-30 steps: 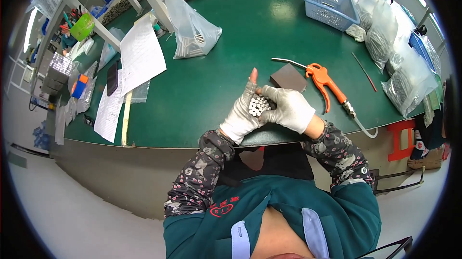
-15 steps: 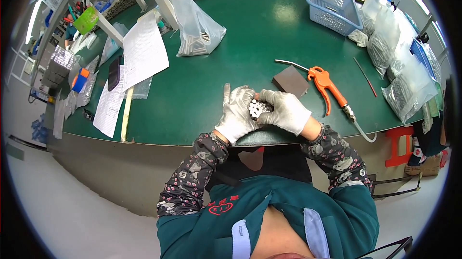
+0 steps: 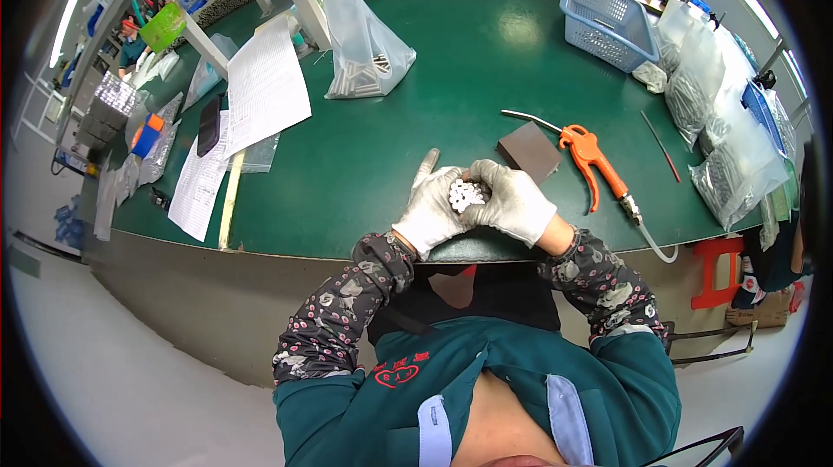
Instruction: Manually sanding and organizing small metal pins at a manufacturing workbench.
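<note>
Close to the table's front edge, a bundle of small round metal rods (image 3: 467, 196) shows its bright ends upward. My white-gloved left hand (image 3: 430, 210) wraps round its left side, with one digit sticking up and away. From the right, my gloved right hand (image 3: 519, 205) closes on the same bundle. The rods' length is hidden behind the gloves. A brown block (image 3: 529, 152) lies just beyond my right hand. To the right of it rests an orange air blow gun (image 3: 594, 163) with a metal nozzle and a clear hose.
A clear bag of metal rods (image 3: 360, 59) stands at the back left, near printed sheets (image 3: 267, 85) and a dark phone (image 3: 209, 127). At the back right is a blue plastic basket (image 3: 609, 24). Several filled bags (image 3: 733, 163) line the right edge, near a thin rod (image 3: 661, 146).
The view has shifted slightly. Both hands stay round the bundle, and the left hand's raised digit now leans more to the right.
</note>
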### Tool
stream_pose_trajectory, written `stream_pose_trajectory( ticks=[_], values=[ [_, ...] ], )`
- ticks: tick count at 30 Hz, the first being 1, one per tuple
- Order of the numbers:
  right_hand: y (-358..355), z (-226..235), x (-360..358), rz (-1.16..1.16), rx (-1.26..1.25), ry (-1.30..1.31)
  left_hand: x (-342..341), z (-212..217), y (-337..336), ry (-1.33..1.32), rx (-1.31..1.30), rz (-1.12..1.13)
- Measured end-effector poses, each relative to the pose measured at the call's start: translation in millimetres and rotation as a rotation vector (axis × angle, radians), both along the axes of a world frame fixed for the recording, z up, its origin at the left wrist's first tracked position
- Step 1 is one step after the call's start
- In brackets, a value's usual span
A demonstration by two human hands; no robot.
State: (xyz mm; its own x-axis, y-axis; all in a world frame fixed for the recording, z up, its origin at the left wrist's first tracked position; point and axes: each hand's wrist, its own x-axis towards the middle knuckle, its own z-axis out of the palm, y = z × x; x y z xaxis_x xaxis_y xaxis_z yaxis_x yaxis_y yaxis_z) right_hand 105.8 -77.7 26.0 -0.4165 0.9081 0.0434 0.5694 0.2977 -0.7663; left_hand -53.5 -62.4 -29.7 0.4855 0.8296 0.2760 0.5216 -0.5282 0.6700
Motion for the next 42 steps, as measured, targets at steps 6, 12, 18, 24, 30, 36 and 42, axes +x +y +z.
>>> stream_pose_trajectory(
  ticks=[6, 12, 18, 24, 30, 36, 42],
  values=[
    [-3, 10, -5, -0.013, -0.081, 0.095, -3, 5, -7, -0.565, -0.392, -0.087],
    [1, -2, -5, -0.046, 0.019, 0.212, 0, 1, 0, -0.671, -0.366, -0.083],
    [4, 19, 23, -0.236, 0.277, 0.002, -2, 6, -2, -0.755, -0.588, -0.017],
    [5, 4, 39, -0.362, 0.59, -0.756, -2, 10, -1, -0.828, -0.675, -0.052],
    [9, 9, 38, -0.346, 0.438, -0.641, 0, 8, 1, -0.795, -0.669, -0.038],
    [7, 47, 5, 0.197, 0.69, -0.304, -10, 10, 0, -0.773, -0.677, -0.155],
    [3, 57, 5, 0.274, 0.708, -0.246, -7, 15, -2, -0.736, -0.548, -0.113]
  ],
)
